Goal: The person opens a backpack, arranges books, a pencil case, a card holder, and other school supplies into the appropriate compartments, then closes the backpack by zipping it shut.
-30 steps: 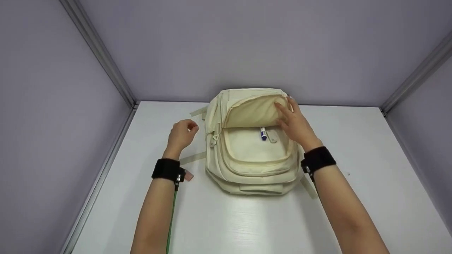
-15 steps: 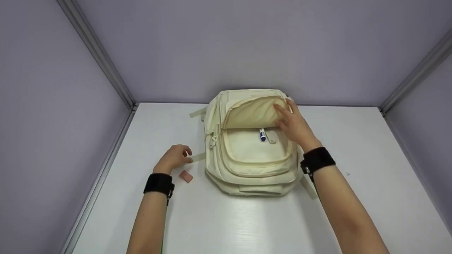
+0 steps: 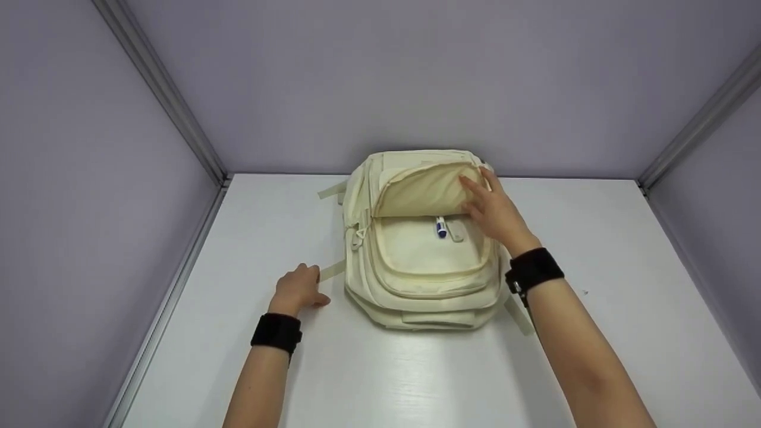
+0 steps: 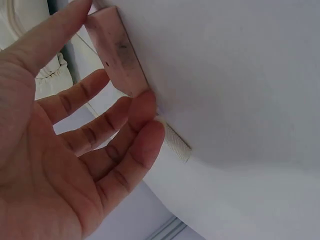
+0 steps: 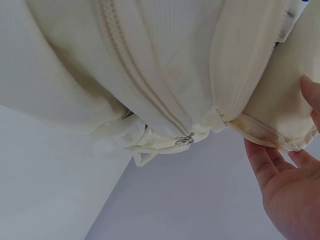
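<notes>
A cream backpack (image 3: 362,279) lies on the white table, its front pocket unzipped. My right hand (image 3: 496,214) holds the pocket flap (image 3: 416,193) folded up; in the right wrist view the thumb is on the lining and the fingers are behind the edge. A blue-capped marker (image 3: 440,227) and a small pale rounded item (image 3: 455,230) sit in the pocket. My left hand (image 3: 298,289) is down at the table, left of the backpack. In the left wrist view its thumb and fingertips curve loosely about the ends of a pink eraser (image 4: 117,52), hidden in the head view.
A webbing strap (image 3: 332,270) ends near my left fingers, another strap (image 3: 520,316) sticks out at lower right. White table (image 3: 410,380) extends in front, with walls behind and on both sides. A tiny white scrap (image 3: 585,292) lies at right.
My left hand has come down from beside the backpack's upper left to the eraser and now covers it in the head view. My right hand still holds the flap up.
</notes>
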Demonstrator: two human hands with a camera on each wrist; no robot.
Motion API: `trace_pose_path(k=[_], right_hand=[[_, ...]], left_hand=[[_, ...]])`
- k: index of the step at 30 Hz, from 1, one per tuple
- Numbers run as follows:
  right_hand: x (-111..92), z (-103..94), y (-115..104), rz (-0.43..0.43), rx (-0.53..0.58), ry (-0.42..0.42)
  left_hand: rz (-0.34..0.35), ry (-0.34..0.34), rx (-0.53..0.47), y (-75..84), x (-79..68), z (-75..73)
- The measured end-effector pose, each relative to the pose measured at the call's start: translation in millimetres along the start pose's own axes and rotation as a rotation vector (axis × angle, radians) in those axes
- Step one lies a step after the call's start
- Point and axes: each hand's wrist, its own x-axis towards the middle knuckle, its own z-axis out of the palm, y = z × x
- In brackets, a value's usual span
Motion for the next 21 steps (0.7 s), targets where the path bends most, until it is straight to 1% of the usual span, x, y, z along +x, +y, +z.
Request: trace_pose_path(k=[4,7,11,13,16,18,21], right_hand=[[-1,0.0,0,-0.002,-0.001,0.000],[-2,-0.4,-1,-0.001,-0.004,-0.003],[-2,-0.4,-1,0.000,-0.006,-0.006],[-2,-0.1,-1,0.000,-0.007,-0.009],[-2,0.4,-1,0.002,-0.004,-0.014],[-1,0.2,0,0.007,-0.002,-0.017],[-1,-0.2,-1,0.015,0.004,-0.023]], left_hand=[[0.025,0.015,-0.037,2.1,0.4,-1.0],[0.051,0.048,-0.089,5.2,2.1,-2.4],[0.100,0.106,-0.151,14.4,4.0,-7.3],[0.139,0.156,-0.169,20.9,3.7,-10.5],[0.217,0.257,-0.176,33.1,1.4,-16.7],[0.260,0.337,-0.174,42.5,-1.2,-21.4],[0.306,0.457,-0.172,57.0,-4.8,-27.2]])
